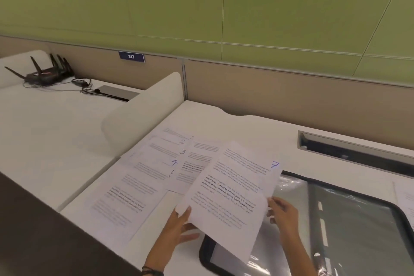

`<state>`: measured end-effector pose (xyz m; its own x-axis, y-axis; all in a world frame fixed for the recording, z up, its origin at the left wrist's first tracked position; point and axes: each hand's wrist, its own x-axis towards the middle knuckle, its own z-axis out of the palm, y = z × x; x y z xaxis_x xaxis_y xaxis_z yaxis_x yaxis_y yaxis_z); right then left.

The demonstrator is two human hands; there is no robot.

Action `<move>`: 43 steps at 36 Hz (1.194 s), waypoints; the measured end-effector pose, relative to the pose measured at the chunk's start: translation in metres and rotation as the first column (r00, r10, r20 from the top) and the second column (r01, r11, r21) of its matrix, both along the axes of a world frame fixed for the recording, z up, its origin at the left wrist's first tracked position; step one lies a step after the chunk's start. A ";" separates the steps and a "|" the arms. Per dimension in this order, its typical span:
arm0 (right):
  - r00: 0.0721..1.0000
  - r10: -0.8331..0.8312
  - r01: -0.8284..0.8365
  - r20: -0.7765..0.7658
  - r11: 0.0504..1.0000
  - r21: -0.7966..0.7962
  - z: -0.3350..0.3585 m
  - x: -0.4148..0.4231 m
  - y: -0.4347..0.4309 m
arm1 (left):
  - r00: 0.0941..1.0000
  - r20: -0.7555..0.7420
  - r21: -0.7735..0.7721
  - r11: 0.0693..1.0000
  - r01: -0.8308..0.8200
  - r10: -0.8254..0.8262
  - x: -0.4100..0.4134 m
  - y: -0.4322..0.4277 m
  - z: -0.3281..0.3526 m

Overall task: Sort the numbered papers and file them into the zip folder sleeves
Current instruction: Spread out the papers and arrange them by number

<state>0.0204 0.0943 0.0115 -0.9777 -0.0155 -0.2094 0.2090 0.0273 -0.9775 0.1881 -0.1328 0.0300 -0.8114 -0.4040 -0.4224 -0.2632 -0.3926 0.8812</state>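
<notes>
**Position and grip.** Sheet 7 point(235, 190) is held in the air, tilted, above the near-left corner of the zip folder point(358, 219), which lies flat on the worktop point(257, 125). The left hand point(179, 224) pinches the sheet's lower-left corner, thumb on top and fingers beneath. The right hand point(284, 210) grasps its right edge. Both grips are closed on the paper.

**Hazards.**
- The sheet is supported at 2 points only. If either grip lets go early, the free side will probably droop and may crease against the folder's black rim.
- The clear sleeve plastic looks glossy and wrinkled. A leading corner fed in at an angle could catch on a fold and buckle. Squaring the sheet to the sleeve mouth first should prevent this.
- The fanned papers point(145, 175) lie just left of the held sheet, with 2, 3 and 4 legible and the next number partly hidden. A low sweep of the held sheet could scatter them and undo the order.
- Filing 7 before the lower numbers risks a wrong sleeve sequence.

**Appearance.** Sheet 7 is a white printed page with several paragraphs, a few lines in bold, and a blue handwritten 7 at its upper-right corner. It bows slightly between the hands.
</notes>
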 end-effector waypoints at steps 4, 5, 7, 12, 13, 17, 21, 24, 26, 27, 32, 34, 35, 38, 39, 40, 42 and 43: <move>0.999 0.031 -0.031 -0.006 0.999 0.014 -0.009 0.002 -0.019 | 1.000 0.013 -0.029 1.000 -0.004 0.005 0.004 0.008 -0.010; 0.999 0.044 -0.043 -0.013 0.999 0.027 -0.010 0.003 -0.023 | 0.999 0.015 -0.043 0.999 -0.032 0.033 0.004 0.008 -0.014; 0.997 0.068 -0.066 -0.033 0.996 0.053 -0.012 0.004 -0.029 | 0.996 0.025 -0.060 0.995 -0.080 0.081 0.004 0.005 -0.023; 0.983 0.133 -0.110 -0.129 0.979 0.172 -0.019 0.001 -0.039 | 0.991 -0.018 -0.055 0.990 -0.130 0.129 -0.001 -0.009 -0.032; 0.976 0.144 -0.108 -0.161 0.971 0.211 -0.022 0.000 -0.040 | 0.990 -0.029 -0.054 0.988 -0.142 0.141 -0.002 -0.013 -0.034; 0.939 0.225 -0.114 -0.259 0.916 0.385 -0.039 0.000 -0.033 | 0.978 -0.066 -0.076 0.976 -0.202 0.198 -0.009 -0.027 -0.042; 0.852 0.380 -0.093 -0.360 0.787 0.610 -0.064 0.009 -0.025 | 0.961 -0.082 -0.106 0.956 -0.273 0.265 -0.017 -0.038 -0.056; 0.826 0.408 -0.071 -0.389 0.759 0.647 -0.069 0.011 -0.023 | 0.942 -0.077 -0.128 0.934 -0.335 0.327 -0.026 -0.040 -0.063; 0.832 0.397 -0.070 -0.388 0.768 0.637 -0.067 0.010 -0.024 | 0.927 -0.085 -0.141 0.917 -0.373 0.364 -0.032 -0.037 -0.063; 0.832 0.398 -0.072 -0.387 0.768 0.636 -0.067 0.009 -0.024 | 0.921 -0.095 -0.159 0.908 -0.388 0.377 -0.034 -0.035 -0.063; 0.836 0.387 -0.070 -0.390 0.779 0.623 -0.064 0.012 -0.026 | 0.899 -0.143 -0.269 0.858 -0.437 0.413 -0.043 -0.029 -0.065; 0.836 0.382 -0.071 -0.393 0.786 0.614 -0.063 0.012 -0.025 | 0.907 -0.140 -0.304 0.855 -0.420 0.396 -0.046 -0.029 -0.067; 0.835 0.382 -0.070 -0.396 0.787 0.613 -0.063 0.011 -0.025 | 0.910 -0.138 -0.319 0.852 -0.415 0.392 -0.048 -0.029 -0.069; 0.834 0.383 -0.073 -0.398 0.790 0.608 -0.065 0.010 -0.024 | 0.915 -0.107 -0.337 0.852 -0.401 0.389 -0.051 -0.032 -0.071; 0.832 0.386 -0.074 -0.400 0.790 0.608 -0.066 0.010 -0.024 | 0.920 -0.094 -0.343 0.855 -0.389 0.381 -0.051 -0.034 -0.072; 0.830 0.387 -0.075 -0.402 0.791 0.607 -0.066 0.010 -0.023 | 0.926 -0.081 -0.350 0.860 -0.373 0.369 -0.052 -0.036 -0.073; 0.823 0.389 -0.071 -0.413 0.793 0.605 -0.068 0.009 -0.022 | 0.936 -0.061 -0.362 0.867 -0.343 0.345 -0.052 -0.039 -0.076; 0.821 0.388 -0.069 -0.419 0.795 0.602 -0.070 0.009 -0.022 | 0.940 -0.056 -0.363 0.870 -0.334 0.337 -0.051 -0.040 -0.076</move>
